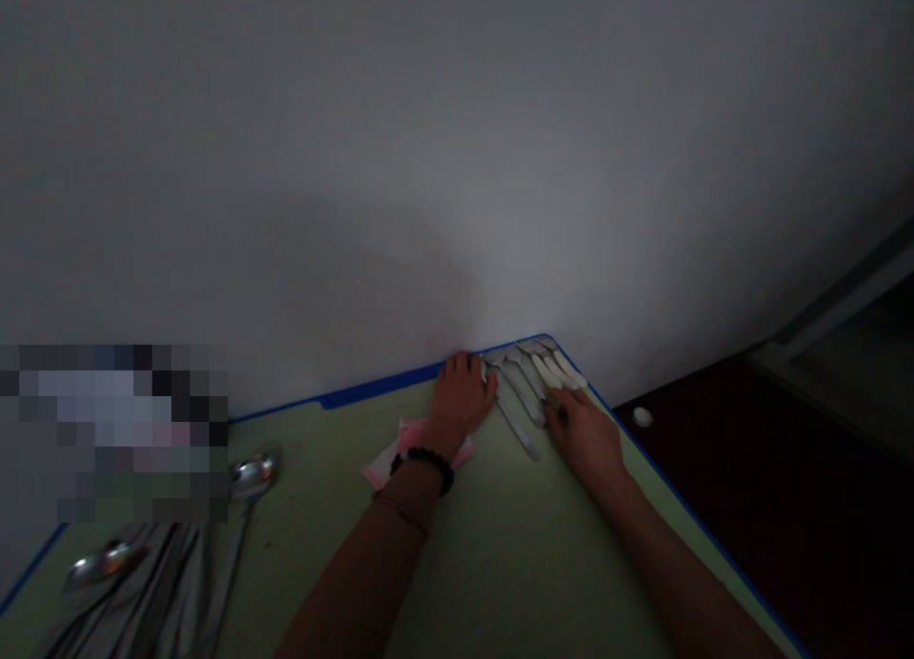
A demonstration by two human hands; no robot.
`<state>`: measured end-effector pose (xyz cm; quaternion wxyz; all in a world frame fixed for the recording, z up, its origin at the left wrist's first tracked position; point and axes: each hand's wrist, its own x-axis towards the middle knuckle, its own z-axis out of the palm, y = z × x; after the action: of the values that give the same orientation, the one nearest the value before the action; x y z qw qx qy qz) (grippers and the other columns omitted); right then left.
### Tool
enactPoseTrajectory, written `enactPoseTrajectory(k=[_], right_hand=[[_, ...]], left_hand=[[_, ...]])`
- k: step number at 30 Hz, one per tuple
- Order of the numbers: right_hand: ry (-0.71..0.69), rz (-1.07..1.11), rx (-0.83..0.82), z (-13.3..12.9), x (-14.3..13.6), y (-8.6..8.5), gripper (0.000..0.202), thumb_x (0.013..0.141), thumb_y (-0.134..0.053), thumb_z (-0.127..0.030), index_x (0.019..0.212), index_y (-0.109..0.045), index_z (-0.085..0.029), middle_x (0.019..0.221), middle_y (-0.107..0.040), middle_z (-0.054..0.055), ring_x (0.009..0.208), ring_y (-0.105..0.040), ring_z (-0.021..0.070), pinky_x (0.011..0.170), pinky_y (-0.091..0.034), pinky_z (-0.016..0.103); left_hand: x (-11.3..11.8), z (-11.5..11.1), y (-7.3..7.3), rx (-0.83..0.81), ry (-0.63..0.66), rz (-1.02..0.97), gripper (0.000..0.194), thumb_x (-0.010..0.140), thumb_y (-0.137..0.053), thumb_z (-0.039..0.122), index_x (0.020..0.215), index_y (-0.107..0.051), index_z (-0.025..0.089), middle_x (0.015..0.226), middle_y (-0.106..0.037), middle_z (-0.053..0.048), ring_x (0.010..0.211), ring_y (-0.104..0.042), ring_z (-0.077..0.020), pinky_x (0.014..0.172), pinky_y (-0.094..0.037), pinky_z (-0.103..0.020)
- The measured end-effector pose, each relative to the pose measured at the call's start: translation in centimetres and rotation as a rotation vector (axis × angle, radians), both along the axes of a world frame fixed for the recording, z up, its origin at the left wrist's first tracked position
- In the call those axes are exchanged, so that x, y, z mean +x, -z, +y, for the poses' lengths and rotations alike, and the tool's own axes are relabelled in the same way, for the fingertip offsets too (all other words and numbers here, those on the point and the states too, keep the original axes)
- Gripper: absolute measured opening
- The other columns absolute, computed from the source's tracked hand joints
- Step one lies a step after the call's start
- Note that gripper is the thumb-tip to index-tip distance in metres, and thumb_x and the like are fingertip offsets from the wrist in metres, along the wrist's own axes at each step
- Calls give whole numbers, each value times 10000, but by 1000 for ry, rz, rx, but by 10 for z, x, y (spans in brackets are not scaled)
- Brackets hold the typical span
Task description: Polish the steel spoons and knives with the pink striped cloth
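Near the far right corner of the table, several spoons (520, 392) lie side by side in a slanted row, bowls toward the wall. Some have metal handles; others have white handles (559, 371). My left hand (463, 392) rests palm down at the left end of this row, thumb apart from the fingers and beside the nearest spoon bowl. At the handle ends, my right hand (584, 440) has its thumb and forefinger closed on a spoon handle, partly covered by the fingers. A pink and white cloth or wrapper (386, 459) lies partly under my left wrist.
A pile of long-handled metal spoons (153, 592) lies at the lower left, with one spoon (239, 526) along its right side. The pale green table (500, 564) has a blue edge against a wall (428, 164). A small white object (643, 417) is on the dark floor.
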<state>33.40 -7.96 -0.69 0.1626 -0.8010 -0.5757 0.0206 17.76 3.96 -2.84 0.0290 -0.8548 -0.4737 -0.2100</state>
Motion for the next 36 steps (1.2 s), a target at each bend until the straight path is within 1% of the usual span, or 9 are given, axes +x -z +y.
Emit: enactPoseTrajectory(k=[6, 15, 20, 24, 26, 29, 32, 35, 36], right_hand=[[-2, -3, -3, -1, 0, -1, 305, 881, -403, -328, 1144, -551, -280, 1080, -584, 55, 871, -591, 162, 684, -396, 259], [-1, -18, -6, 0, 0, 1, 297, 879, -400, -358, 1116, -569, -297, 1050, -588, 43, 819, -597, 167, 638, -389, 268], [-24, 28, 71, -1, 1, 2, 310, 895, -371, -345, 1121, -565, -261, 1038, -590, 49, 852, -584, 162, 709, -404, 266], [-119, 67, 188, -1, -3, 2, 310, 892, -382, -306, 1122, -571, -219, 986, -583, 61, 882, -551, 162, 804, -402, 266], [-213, 63, 251, -2, -9, 2, 305, 885, -399, -293, 1114, -581, -208, 939, -579, 69, 907, -529, 182, 832, -401, 292], [-373, 67, 317, -8, -28, 0, 295, 877, -421, -279, 1113, -584, -208, 935, -568, 80, 917, -509, 201, 835, -407, 329], [-526, 81, 316, -14, -57, -3, 297, 872, -434, -266, 1131, -571, -218, 1006, -552, 89, 939, -497, 206, 838, -408, 346], [-674, 95, 244, -16, -90, -6, 324, 864, -448, -261, 1173, -539, -231, 1087, -531, 92, 988, -482, 212, 864, -396, 357], [-708, 96, 208, -16, -100, -7, 335, 860, -454, -269, 1185, -528, -235, 1110, -524, 94, 1007, -476, 216, 873, -390, 362]], left_hand=[[-1, 4, 1, -10, 54, 2, 293, 904, -330, 314, 1068, -503, 142, 1101, -515, -138, 1042, -461, -263, 912, -368, -425], [-1, 4, 2, -8, 81, -26, 353, 919, -301, 295, 1222, -419, 158, 1263, -460, -122, 1160, -405, -255, 970, -337, -420], [0, 3, -1, -20, 106, -43, 353, 924, -295, 291, 1228, -422, 163, 1289, -452, -112, 1185, -396, -251, 991, -328, -421], [-7, 6, -11, -44, 126, -61, 342, 925, -302, 275, 1227, -428, 175, 1301, -440, -102, 1187, -406, -232, 1008, -322, -401], [-20, 5, -18, -63, 129, -63, 334, 914, -331, 264, 1219, -437, 177, 1296, -441, -98, 1183, -414, -225, 1008, -327, -393], [-59, -8, -29, -94, 104, -59, 335, 890, -383, 256, 1200, -458, 155, 1314, -411, -121, 1198, -399, -246, 1013, -318, -420], [-113, -40, -37, -141, 64, -44, 348, 893, -379, 283, 1179, -478, 109, 1279, -434, -168, 1189, -413, -261, 1004, -327, -439], [-173, -80, -51, -242, 126, 18, 323, 879, -427, 341, 1153, -516, 197, 1276, -480, -86, 1185, -439, -197, 994, -362, -338], [-191, -93, -57, -367, 193, 68, 332, 878, -428, 360, 1169, -509, 223, 1321, -448, -68, 1206, -423, -194, 1000, -354, -335]])
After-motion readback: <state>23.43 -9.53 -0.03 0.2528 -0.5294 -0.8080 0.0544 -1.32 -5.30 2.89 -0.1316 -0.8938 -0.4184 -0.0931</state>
